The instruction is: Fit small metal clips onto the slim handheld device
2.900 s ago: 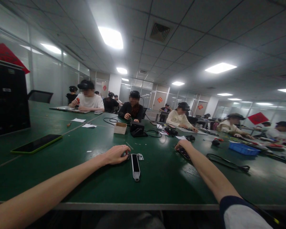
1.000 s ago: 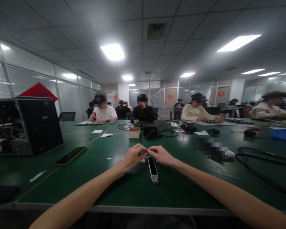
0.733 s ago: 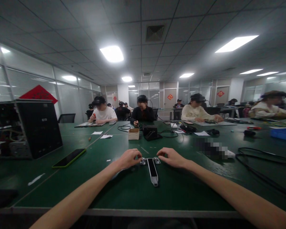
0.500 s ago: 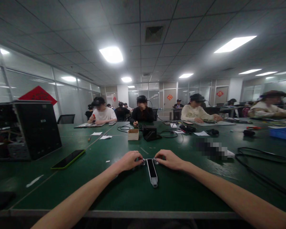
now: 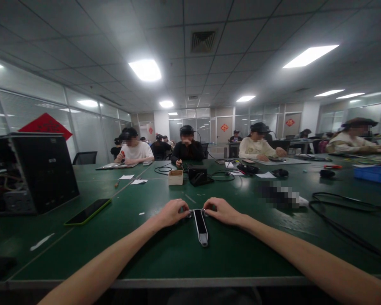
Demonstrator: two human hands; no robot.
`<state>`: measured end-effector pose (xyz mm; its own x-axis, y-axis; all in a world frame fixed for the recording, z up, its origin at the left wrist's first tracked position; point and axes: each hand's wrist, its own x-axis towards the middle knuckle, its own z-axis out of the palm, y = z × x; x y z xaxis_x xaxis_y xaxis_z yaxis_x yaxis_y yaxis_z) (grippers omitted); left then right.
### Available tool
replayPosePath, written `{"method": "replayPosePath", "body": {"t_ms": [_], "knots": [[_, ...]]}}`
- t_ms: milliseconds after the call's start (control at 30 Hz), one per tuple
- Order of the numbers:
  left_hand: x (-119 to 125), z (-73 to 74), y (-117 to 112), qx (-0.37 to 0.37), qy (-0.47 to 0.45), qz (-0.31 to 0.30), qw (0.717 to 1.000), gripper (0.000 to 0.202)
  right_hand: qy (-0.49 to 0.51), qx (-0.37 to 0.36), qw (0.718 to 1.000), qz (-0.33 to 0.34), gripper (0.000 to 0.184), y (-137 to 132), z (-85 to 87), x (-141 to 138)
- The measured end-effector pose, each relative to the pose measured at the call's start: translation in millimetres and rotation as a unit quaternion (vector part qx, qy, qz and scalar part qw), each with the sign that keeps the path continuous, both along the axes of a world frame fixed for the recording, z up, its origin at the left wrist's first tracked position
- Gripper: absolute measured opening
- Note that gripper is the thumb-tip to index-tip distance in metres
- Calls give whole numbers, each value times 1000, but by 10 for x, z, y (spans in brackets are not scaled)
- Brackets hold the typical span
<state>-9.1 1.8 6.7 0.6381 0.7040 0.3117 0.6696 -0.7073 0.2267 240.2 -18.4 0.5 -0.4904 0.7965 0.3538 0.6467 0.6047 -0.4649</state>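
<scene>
A slim pen-shaped device [image 5: 200, 224] with a white rim and a long black face lies on the green table, its narrow grey tip toward me. My left hand [image 5: 174, 212] is closed in a pinch at the left of its far end, on a small shiny piece [image 5: 190, 214]. At the opposite side, my right hand [image 5: 224, 211] pinches a similar small shiny piece [image 5: 205, 213]. Both pieces are largely covered by my fingers. I cannot tell whether they are joined to the device.
A phone with a green edge [image 5: 88, 212] and an opened computer case [image 5: 47, 173] are on the left. Ahead stand a small cardboard box [image 5: 175, 178] and a black object [image 5: 199, 176]. Black cables [image 5: 324, 220] curve at right, near a blue tray [image 5: 373, 174]. Several people sit opposite.
The view has shifted slightly, so everything sits a little further left and higher. Both hands keep their pinch beside the device's far end.
</scene>
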Motion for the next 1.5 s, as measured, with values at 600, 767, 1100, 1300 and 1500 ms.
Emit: {"method": "replayPosePath", "body": {"t_ms": [600,767,1100,1300,1500], "knots": [[53,76,-93,-97,-34,78,992,30,-7,-21,1000,-21,21,-79,89,-37],[34,108,-96,-95,-18,50,994,28,-11,-16,1000,-14,21,-58,72,-24],[28,74,-89,-101,-42,53,993,27,-4,-13,1000,-9,22,-4,15,-5],[41,59,-68,-106,-61,62,991,27,1,-9,1000,-3,21,13,-13,4],[42,33,-54,-99,-65,65,991,27,4,-16,1000,-9,22,-10,12,0]]}}
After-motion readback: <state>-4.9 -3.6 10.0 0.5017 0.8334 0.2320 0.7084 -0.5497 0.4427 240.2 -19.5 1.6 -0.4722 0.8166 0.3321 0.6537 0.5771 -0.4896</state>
